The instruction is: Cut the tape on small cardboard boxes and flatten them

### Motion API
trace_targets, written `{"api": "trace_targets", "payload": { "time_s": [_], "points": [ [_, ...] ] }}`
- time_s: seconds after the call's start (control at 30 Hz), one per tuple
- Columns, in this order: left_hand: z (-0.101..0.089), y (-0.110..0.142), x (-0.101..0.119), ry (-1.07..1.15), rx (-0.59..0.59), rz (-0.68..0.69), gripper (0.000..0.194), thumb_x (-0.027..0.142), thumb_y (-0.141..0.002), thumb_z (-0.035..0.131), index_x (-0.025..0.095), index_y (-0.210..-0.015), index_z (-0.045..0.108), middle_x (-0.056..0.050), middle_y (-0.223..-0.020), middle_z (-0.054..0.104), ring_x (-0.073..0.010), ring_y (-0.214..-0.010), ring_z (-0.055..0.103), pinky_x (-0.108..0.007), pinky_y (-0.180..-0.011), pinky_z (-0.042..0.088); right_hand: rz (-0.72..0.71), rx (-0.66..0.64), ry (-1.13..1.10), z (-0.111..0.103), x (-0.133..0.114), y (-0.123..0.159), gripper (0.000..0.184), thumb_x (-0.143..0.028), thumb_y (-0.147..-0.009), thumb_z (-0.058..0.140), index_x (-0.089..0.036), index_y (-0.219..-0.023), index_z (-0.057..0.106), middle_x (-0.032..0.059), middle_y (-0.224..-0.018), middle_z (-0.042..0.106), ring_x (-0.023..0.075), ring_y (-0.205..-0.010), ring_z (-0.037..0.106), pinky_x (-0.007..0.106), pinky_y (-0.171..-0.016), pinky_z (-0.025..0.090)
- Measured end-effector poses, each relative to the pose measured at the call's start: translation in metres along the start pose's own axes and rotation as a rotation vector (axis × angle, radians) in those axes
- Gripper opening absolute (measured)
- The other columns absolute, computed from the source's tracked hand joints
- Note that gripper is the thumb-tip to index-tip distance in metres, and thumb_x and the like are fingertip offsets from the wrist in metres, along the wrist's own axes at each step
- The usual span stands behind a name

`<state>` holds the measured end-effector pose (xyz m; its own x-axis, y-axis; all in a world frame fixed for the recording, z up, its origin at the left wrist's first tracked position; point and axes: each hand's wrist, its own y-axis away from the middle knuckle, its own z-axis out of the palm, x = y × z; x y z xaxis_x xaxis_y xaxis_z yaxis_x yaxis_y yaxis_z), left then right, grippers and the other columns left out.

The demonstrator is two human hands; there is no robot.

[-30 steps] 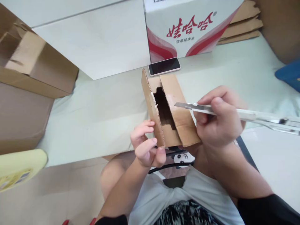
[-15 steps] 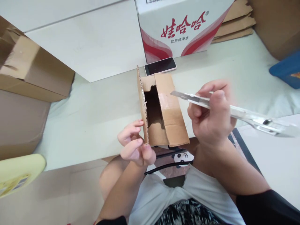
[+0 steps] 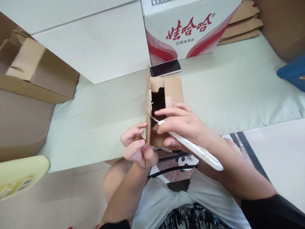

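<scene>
My left hand (image 3: 139, 146) pinches the near lower corner of the raised flap (image 3: 148, 95) on a small cardboard box (image 3: 175, 86), thumb and fingers closed on the board. My right hand (image 3: 188, 127) grips a white knife (image 3: 193, 146), its handle slanting back toward my forearm and its thin blade reaching the rough edge of that flap. The fingers of this hand spread across the dark opening and the other flap, covering part of both; I cannot tell how deep the blade sits, or whether it cuts into the board

The box is in front of me at the near edge of the pale green worktop (image 3: 107, 111), its opening facing up. Just beyond it lies a phone (image 3: 165, 67), screen up, in front of a white and red carton (image 3: 190, 25). A large white block (image 3: 95, 47) stands left of the carton, with brown boxes (image 3: 52, 74) further left. Folded cardboard (image 3: 243, 27) is stacked to the carton's right, and a blue object (image 3: 293, 73) sits at the right edge of my view. A yellow container (image 3: 23, 171) shows at lower left
</scene>
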<state>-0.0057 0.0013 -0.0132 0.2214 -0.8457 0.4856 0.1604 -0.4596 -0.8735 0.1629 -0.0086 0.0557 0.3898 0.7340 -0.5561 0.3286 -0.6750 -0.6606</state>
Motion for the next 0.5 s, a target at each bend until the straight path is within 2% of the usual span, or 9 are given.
{"api": "trace_targets", "payload": {
  "time_s": [0.07,0.13,0.23,0.33,0.4,0.5],
  "points": [
    [-0.001,-0.003,0.002,0.0,-0.017,-0.016,0.009,0.029,-0.101,0.054,0.027,-0.109,0.049,-0.001,-0.111,0.056,-0.0163,-0.095,0.069,-0.038,-0.082,0.061,0.014,-0.052,0.023,0.001,0.002,0.001,0.037,-0.057,-0.106,0.047,-0.026,-0.103,0.065,-0.0006,-0.093,0.081,0.0201,-0.116,0.073,0.039,-0.109,0.041],
    [-0.003,-0.002,0.002,-0.012,-0.005,-0.027,0.01,0.029,-0.101,0.054,0.028,-0.11,0.049,0.0,-0.112,0.057,-0.0167,-0.095,0.07,-0.039,-0.083,0.061,0.033,-0.018,0.001,0.0,0.003,0.002,0.04,-0.06,-0.106,0.043,-0.026,-0.099,0.063,-0.0021,-0.086,0.079,0.0178,-0.101,0.075,0.038,-0.109,0.04],
    [-0.001,-0.002,0.0,-0.04,0.021,-0.023,0.01,0.026,-0.102,0.052,0.028,-0.112,0.05,0.0,-0.114,0.059,-0.0164,-0.096,0.07,-0.039,-0.084,0.06,0.08,-0.007,-0.03,0.0,0.003,0.002,0.043,-0.06,-0.106,0.041,-0.025,-0.093,0.062,-0.0035,-0.077,0.076,0.0151,-0.082,0.073,0.038,-0.107,0.04],
    [0.0,-0.005,-0.003,-0.093,0.079,0.011,0.014,0.019,-0.104,0.047,0.026,-0.115,0.051,-0.001,-0.115,0.058,-0.014,-0.099,0.068,-0.036,-0.086,0.059,0.069,-0.029,-0.022,0.001,0.003,0.001,0.047,-0.061,-0.107,0.038,-0.024,-0.087,0.06,-0.0023,-0.078,0.075,0.0138,-0.074,0.069,0.038,-0.1,0.043],
    [-0.006,-0.009,-0.004,-0.201,0.076,0.046,0.019,0.012,-0.104,0.046,0.025,-0.116,0.053,-0.003,-0.12,0.057,-0.0141,-0.109,0.065,-0.036,-0.092,0.058,0.026,0.045,-0.008,0.003,0.002,0.0,0.045,-0.059,-0.106,0.042,-0.024,-0.081,0.055,-0.0024,-0.074,0.072,0.014,-0.073,0.067,0.038,-0.091,0.045],
    [-0.023,-0.013,-0.004,-0.408,-0.051,0.022,0.018,0.01,-0.1,0.05,0.022,-0.109,0.06,-0.007,-0.133,0.053,-0.0215,-0.129,0.056,-0.048,-0.11,0.051,-0.022,0.266,0.033,0.004,-0.003,-0.001,0.038,-0.047,-0.106,0.051,-0.025,-0.075,0.046,-0.0034,-0.062,0.063,0.016,-0.068,0.064,0.038,-0.075,0.044]
  ]
}}
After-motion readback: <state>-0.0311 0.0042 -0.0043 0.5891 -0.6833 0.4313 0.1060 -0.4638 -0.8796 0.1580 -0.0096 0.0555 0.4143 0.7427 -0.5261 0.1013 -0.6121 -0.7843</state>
